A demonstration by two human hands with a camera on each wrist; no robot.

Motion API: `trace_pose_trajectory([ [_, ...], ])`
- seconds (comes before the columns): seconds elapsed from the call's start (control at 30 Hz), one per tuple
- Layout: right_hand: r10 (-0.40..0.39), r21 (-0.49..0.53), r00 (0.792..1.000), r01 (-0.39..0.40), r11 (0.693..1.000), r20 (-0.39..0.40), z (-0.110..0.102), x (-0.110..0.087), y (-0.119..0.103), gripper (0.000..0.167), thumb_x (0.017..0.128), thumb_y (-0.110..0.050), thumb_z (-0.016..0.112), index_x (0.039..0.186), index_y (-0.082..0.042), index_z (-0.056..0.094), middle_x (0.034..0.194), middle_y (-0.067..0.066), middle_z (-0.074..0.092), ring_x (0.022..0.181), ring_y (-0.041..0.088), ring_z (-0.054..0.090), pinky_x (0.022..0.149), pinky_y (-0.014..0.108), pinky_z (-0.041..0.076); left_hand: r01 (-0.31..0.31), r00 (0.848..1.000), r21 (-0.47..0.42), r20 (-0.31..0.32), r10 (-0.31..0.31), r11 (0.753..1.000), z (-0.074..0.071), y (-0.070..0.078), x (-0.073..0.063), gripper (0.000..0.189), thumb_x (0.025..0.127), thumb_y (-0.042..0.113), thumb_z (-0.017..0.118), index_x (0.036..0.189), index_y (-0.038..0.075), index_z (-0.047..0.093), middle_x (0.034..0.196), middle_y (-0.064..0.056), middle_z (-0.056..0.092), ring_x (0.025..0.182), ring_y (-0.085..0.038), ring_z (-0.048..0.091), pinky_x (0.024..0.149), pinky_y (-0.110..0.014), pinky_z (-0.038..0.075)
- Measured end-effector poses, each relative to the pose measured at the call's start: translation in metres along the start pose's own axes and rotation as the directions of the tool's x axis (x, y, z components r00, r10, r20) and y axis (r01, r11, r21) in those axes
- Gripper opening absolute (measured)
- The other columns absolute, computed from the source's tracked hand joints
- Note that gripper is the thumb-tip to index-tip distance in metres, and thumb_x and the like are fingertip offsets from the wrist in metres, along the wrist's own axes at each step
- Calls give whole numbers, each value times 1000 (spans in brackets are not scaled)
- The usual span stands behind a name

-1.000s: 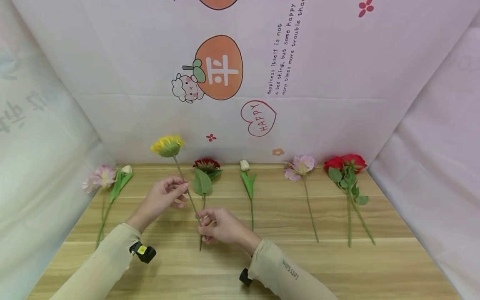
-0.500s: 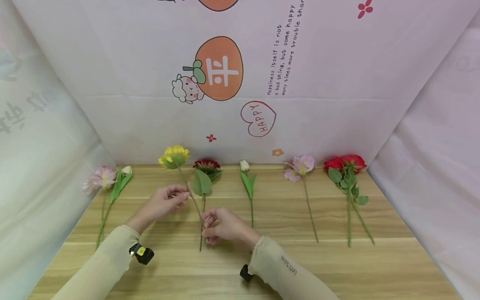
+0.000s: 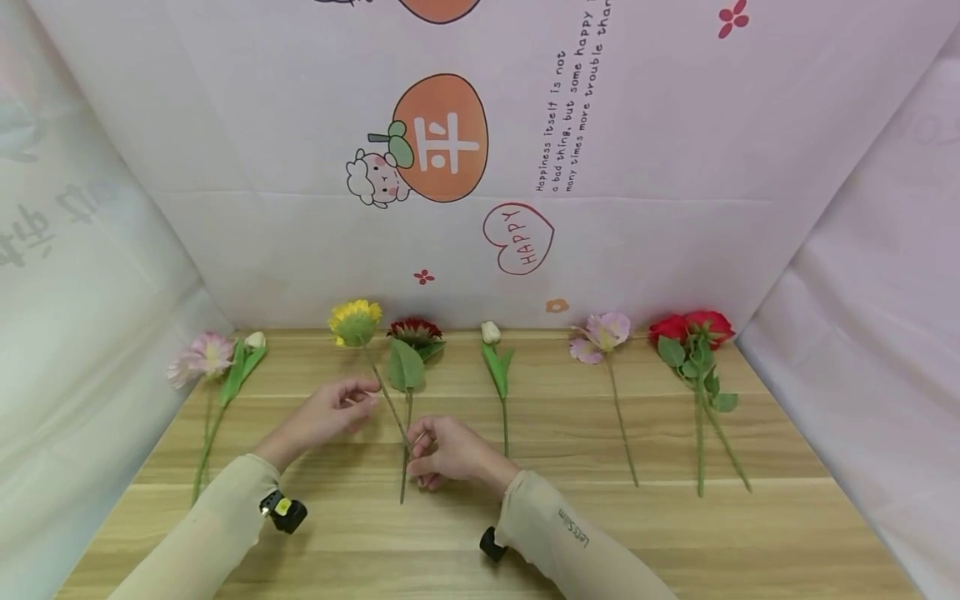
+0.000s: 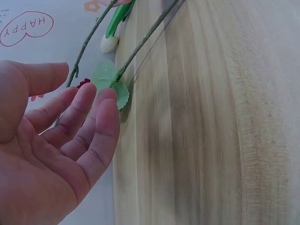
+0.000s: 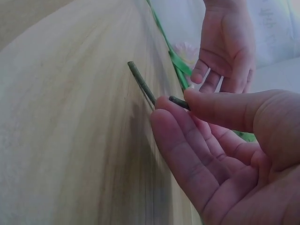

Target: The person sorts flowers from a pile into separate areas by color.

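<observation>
My right hand [image 3: 453, 450] pinches the lower stem of a yellow flower [image 3: 356, 323] between thumb and fingertips. In the right wrist view the cut end of that stem [image 5: 179, 102] pokes out beside the thumb. The flower leans up and left, its head near the back edge of the table. My left hand [image 3: 322, 421] is beside the stem, fingers relaxed and palm facing it; in the left wrist view nothing is gripped in that hand [image 4: 61, 140]. A dark red flower [image 3: 407, 363] with green leaves lies just right of the yellow one, its stem running under my right fingers.
A white tulip [image 3: 495, 367] lies right of my hands, then a pale purple flower [image 3: 604, 335] and red roses [image 3: 697, 329]. At the left lie a pink flower [image 3: 206, 353] and another white tulip [image 3: 238, 367]. White printed cloth [image 3: 675, 167] walls the wooden table [image 3: 600, 533].
The yellow flower's head has come down and slightly right, toward the table. My left hand has let go of its stem and lowered a little; my right hand has shifted slightly right.
</observation>
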State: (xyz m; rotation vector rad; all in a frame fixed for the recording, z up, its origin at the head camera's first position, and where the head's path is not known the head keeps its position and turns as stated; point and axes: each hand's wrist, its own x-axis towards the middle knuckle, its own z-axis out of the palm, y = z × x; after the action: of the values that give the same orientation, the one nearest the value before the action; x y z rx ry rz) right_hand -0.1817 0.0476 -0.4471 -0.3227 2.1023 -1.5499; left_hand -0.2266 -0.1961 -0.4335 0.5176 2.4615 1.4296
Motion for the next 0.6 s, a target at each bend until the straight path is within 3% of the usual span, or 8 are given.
trace_pose_trajectory([
  [0.23,7,-56,1000,-7,998,-11,1,4,3,30,85,9,77,109,-1,61,88,8,61,59,22,65,53,35,59,13,1000,-8,17,-13,1000,-2,-6,-4,40,103,16,61,134,-9,54,115,-26,62,87,-36,65,71,-37,59],
  [0.6,2,-199,999,-10,980,-41,0,6,5,29,83,10,78,103,-3,62,81,7,60,55,20,62,51,33,58,26,999,10,-22,-25,1000,-14,-16,-12,38,103,14,62,131,-11,55,115,-25,62,92,-35,66,73,-39,60],
])
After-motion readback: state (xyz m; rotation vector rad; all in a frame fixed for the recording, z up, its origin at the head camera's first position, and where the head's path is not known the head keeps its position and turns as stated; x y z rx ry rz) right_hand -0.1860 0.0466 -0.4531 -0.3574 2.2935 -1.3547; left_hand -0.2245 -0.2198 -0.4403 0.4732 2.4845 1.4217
